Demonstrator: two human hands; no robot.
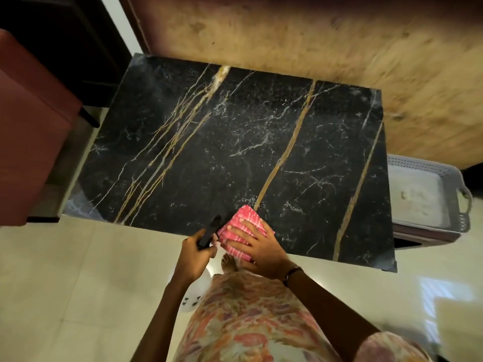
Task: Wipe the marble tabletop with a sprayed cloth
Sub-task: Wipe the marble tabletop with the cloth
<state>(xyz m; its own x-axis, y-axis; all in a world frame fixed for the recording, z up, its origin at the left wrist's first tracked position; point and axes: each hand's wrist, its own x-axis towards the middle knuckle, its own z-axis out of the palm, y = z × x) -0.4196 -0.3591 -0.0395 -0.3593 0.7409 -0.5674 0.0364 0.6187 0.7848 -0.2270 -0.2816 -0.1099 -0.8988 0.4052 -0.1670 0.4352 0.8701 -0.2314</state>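
Folded pink checked cloth point(241, 227) under right hand point(257, 246), black gold-veined marble tabletop point(235, 142)

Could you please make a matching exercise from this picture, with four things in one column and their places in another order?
Things:
1. pink checked cloth
2. black spray nozzle
3. grey plastic basket
4. reddish-brown seat

Places:
A. in the left hand
B. right of the black marble tabletop
C. under the right hand
D. left of the tabletop

Pairs: 1-C, 2-A, 3-B, 4-D
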